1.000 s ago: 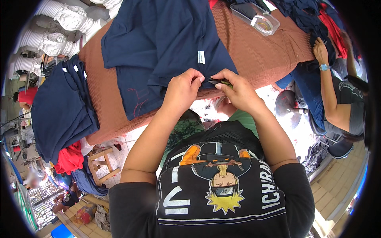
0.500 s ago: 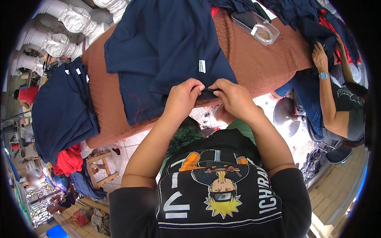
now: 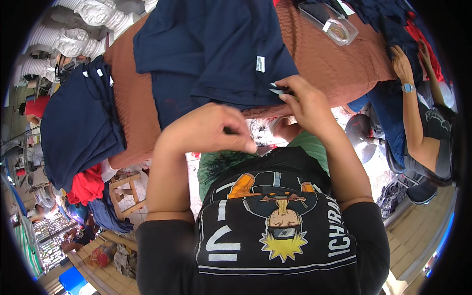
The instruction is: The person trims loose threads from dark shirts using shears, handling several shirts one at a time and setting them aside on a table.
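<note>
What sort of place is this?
Likely a garment workshop: navy cloth on a brown-covered table, what look like snips in the right hand, and a pile of navy garments with white tags.

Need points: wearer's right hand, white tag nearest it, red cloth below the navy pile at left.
Right hand (image 3: 311,104): head view, on the back of the hand.
White tag (image 3: 260,64): head view, middle of its face.
Red cloth (image 3: 87,186): head view, middle of its visible folds.
</note>
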A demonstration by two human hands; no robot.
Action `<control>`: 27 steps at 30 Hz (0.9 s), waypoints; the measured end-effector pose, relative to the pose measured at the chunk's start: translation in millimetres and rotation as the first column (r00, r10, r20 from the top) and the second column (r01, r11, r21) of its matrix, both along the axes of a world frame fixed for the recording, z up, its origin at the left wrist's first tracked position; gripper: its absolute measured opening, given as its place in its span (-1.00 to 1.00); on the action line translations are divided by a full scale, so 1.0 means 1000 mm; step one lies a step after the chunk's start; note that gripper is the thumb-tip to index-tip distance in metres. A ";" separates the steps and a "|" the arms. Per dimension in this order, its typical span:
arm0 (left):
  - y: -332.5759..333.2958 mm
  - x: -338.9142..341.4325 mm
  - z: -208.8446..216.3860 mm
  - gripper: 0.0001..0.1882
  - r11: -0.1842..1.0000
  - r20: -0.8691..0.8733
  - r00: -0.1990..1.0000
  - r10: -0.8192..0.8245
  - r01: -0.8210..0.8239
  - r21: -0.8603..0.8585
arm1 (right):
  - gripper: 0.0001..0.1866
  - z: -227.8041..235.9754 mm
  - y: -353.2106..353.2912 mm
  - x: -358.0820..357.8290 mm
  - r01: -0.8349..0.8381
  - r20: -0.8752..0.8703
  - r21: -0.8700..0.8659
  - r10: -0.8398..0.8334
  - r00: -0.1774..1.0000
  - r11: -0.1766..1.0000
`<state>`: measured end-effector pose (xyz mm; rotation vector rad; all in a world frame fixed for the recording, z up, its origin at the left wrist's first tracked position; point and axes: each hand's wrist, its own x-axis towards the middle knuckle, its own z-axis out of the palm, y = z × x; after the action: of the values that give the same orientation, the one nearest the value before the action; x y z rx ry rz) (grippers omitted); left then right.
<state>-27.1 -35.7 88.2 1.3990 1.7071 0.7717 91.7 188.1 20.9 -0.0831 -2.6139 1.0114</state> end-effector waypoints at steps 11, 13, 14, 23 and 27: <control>0.009 -0.004 -0.048 -0.75 0.866 -0.550 0.677 0.489 -0.301 0.400 | -0.84 -0.002 0.030 0.000 -0.159 -0.128 -0.084 0.147 0.981 0.984; 0.006 -0.015 -0.053 -0.76 0.844 -0.549 0.649 0.527 -0.328 0.424 | -0.87 0.017 0.034 0.002 -0.100 0.070 -0.187 0.115 0.991 0.977; 0.005 -0.019 -0.049 -0.77 0.834 -0.548 0.635 0.544 -0.340 0.434 | -0.88 0.026 0.035 0.003 -0.061 0.170 -0.235 0.103 0.980 0.970; 0.015 -0.037 -0.043 -0.86 0.698 -0.528 0.457 0.716 -0.493 0.520 | -0.80 0.003 0.039 -0.021 0.066 0.303 -0.267 0.019 0.953 0.961; 0.044 -0.014 -0.039 -0.82 0.639 -0.312 0.603 0.734 -0.457 0.618 | -0.76 -0.010 0.041 -0.023 0.128 0.249 -0.141 -0.090 0.964 0.982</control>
<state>-40.7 8.5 48.8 1.4139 2.6859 1.3631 68.4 228.7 11.2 -0.4080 -2.7020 1.2336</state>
